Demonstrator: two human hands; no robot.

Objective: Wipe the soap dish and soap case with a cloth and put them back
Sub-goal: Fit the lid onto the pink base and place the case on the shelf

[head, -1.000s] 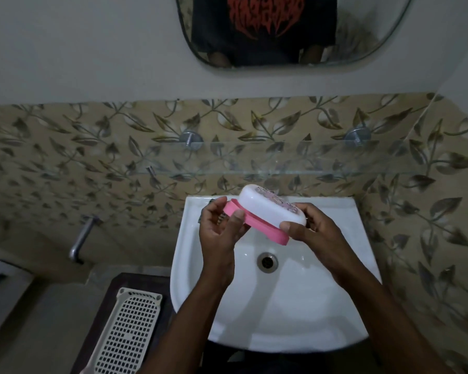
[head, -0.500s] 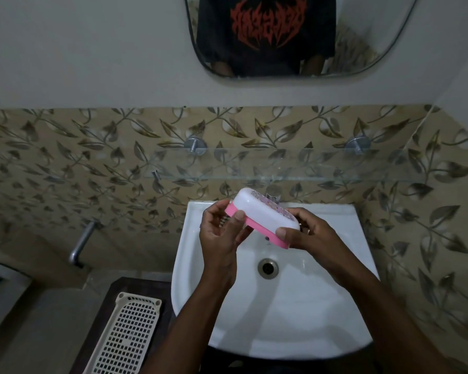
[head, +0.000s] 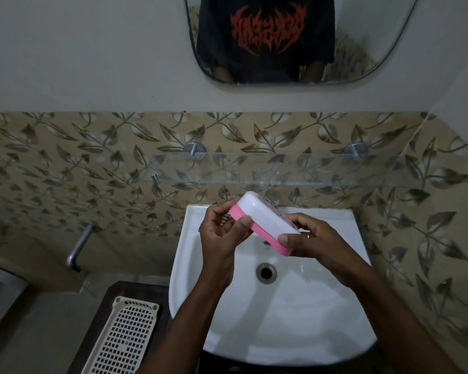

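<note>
A soap case (head: 265, 220) with a white lid and a pink base is held tilted above the back of the white sink (head: 295, 319). My left hand (head: 222, 238) grips its upper left end, thumb on the pink edge. My right hand (head: 314, 238) grips its lower right end, thumb on the white lid. The lid sits closed on the base. No cloth is in view. A beige perforated plastic tray (head: 122, 338) lies on a dark surface at the lower left.
A glass shelf (head: 281, 168) on two metal pegs runs along the leaf-patterned tiled wall above the sink. A mirror (head: 295, 41) hangs higher up. A metal tap (head: 77, 247) sticks out of the left wall. The sink drain (head: 266, 272) lies below the hands.
Both hands have lifted the soap case slightly toward the shelf, still gripping its two ends. The camera has tilted up a little.
</note>
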